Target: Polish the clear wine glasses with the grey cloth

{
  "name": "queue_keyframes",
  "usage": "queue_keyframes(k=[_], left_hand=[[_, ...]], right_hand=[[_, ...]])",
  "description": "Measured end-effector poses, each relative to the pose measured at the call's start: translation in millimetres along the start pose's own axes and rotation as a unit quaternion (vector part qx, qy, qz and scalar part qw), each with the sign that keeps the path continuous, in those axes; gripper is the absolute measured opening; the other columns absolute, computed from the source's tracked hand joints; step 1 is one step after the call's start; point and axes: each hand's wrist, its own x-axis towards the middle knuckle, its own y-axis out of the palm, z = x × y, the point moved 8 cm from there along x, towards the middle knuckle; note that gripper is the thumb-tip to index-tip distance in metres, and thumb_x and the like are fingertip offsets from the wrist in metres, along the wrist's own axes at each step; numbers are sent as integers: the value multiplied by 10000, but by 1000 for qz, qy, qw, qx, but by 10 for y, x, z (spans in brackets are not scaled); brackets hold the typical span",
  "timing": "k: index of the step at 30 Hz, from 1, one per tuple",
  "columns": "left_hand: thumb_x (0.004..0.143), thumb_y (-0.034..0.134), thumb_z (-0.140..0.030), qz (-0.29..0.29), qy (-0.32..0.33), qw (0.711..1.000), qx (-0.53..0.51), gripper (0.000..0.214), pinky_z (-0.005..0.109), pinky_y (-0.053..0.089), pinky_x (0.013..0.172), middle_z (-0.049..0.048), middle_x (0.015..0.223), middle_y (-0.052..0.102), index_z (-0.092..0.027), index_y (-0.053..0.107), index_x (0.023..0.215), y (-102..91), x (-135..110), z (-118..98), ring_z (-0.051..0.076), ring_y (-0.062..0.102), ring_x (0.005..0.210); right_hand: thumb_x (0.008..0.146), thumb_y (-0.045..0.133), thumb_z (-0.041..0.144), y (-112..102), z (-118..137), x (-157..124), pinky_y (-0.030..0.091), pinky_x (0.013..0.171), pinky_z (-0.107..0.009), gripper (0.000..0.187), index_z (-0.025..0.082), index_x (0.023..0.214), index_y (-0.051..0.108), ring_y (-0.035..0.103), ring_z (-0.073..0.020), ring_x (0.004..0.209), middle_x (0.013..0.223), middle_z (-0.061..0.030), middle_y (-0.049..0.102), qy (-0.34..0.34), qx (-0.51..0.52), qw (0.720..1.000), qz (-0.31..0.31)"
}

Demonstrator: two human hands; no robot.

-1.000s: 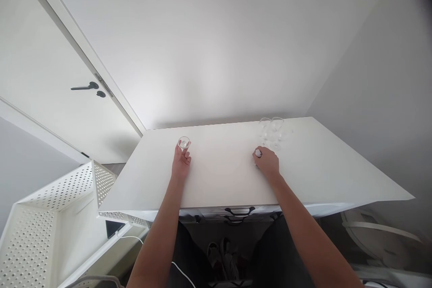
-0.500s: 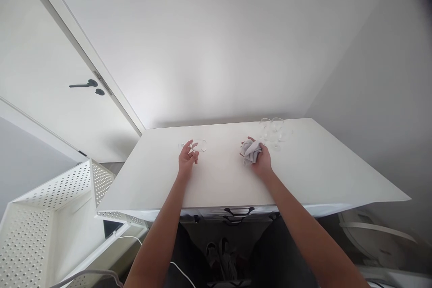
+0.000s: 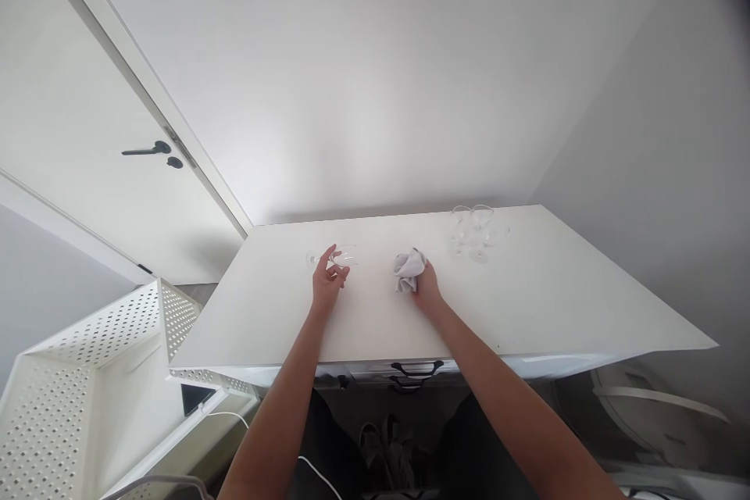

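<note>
In my left hand (image 3: 329, 280) is a clear stemmed glass (image 3: 347, 255), tilted on its side with its bowl toward the right and its foot toward the left. The fingers close round it near the stem. My right hand (image 3: 427, 281) grips a crumpled light grey cloth (image 3: 408, 266), a short way to the right of the glass. The cloth hides most of the right fingers. Both hands are over the white cabinet top (image 3: 375, 320).
Several clear stemmed glasses (image 3: 477, 234) stand close together at the back right of the cabinet top, near the wall. A white perforated shelf unit (image 3: 94, 328) is at the lower left. Black drawer handles (image 3: 417, 368) show on the cabinet front.
My right hand has moved left with the cloth, away from the standing glasses and closer to the held glass. My left hand has shifted only slightly.
</note>
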Motion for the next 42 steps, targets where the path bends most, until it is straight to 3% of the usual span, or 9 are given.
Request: queue_keyframes(k=[3,6,11,19,26,30,33,36,42], left_hand=[[862,733,-392,7,5,1000,5,635,219,499,549,106,1301,601,-318,523,1456,3,0,18,57,533,663],[865,722,-391,14,14,1000,-3,610,218,508,532,112,1314,581,-312,522,1435,17,14,35,61,551,672],[875,704,-382,35,18,999,-22,587,231,521,528,138,1406,549,-303,493,1417,64,32,53,71,586,683],[824,758,-383,30,5,999,21,606,225,505,554,112,1376,588,-307,524,1378,46,4,39,68,580,675],[796,784,-400,34,-8,997,74,582,221,507,571,73,1310,603,-322,597,1342,67,-14,74,65,583,677],[810,761,-397,76,-22,994,81,583,261,536,577,83,1383,618,-328,576,1359,160,-33,97,105,650,699],[808,760,-378,112,-17,989,92,568,277,546,601,84,1408,621,-329,581,1345,238,-45,97,103,662,678],[806,764,-378,137,-1,984,113,554,283,552,620,74,1377,650,-330,595,1331,295,-51,101,94,652,647],[808,765,-423,165,22,975,145,580,278,559,624,67,1292,700,-316,588,1351,326,-48,145,88,639,601]], right_hand=[[877,622,460,-131,149,27,544,604,-312,220,243,902,594,641,-176,717,870,-10,696,-42,124,991,-33],[898,593,447,-111,120,26,587,677,-376,249,275,1075,628,694,-213,823,1017,-22,735,-7,160,987,-19],[831,706,478,-21,-60,28,585,618,-368,293,227,970,649,694,-237,762,868,-61,737,60,75,995,17],[649,793,247,-319,98,68,558,669,-325,384,260,947,552,646,-182,821,939,1,668,-59,65,994,-68],[712,700,264,-90,91,-30,381,549,-230,265,233,787,448,422,-113,645,727,51,455,-75,-84,994,9],[709,628,225,-103,212,-137,289,497,-234,285,237,705,343,300,-111,598,661,49,322,-125,-167,977,-43],[706,633,225,-59,333,-231,328,495,-250,295,243,723,339,329,-120,595,674,36,364,-177,-184,964,-77],[704,678,267,123,321,-269,374,528,-261,285,243,792,409,401,-133,624,727,24,456,-183,-212,960,-26],[743,718,325,520,147,-405,377,613,-256,301,236,897,475,447,-134,689,809,26,526,-157,-260,931,204]])
